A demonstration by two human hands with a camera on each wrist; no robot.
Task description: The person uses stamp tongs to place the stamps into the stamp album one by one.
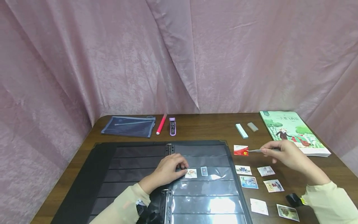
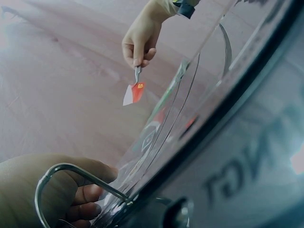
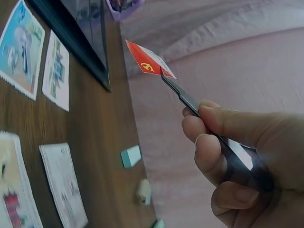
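Note:
My right hand (image 1: 282, 154) grips a pair of metal tweezers (image 3: 183, 95). Their tips hold a red and white stamp (image 1: 240, 150), lifted off the table in the right wrist view. On the open stamp album (image 1: 204, 188), my left hand (image 1: 169, 168) rests by the rings, thumb and forefinger apart. Its fingertips reach a pale stamp (image 1: 191, 173) in a clear pocket strip of the right page. Beside that stamp sits a small blue stamp (image 1: 204, 171) in the same strip. Several loose stamps (image 1: 249, 182) lie on the table to the album's right.
At the back left are a dark mesh pouch (image 1: 128, 126), a pink marker (image 1: 161, 124) and a purple-edged remote (image 1: 172, 126). A light blue block (image 1: 241, 131) and a grey eraser-like block (image 1: 253, 126) lie at the back right, near a green picture book (image 1: 293, 132).

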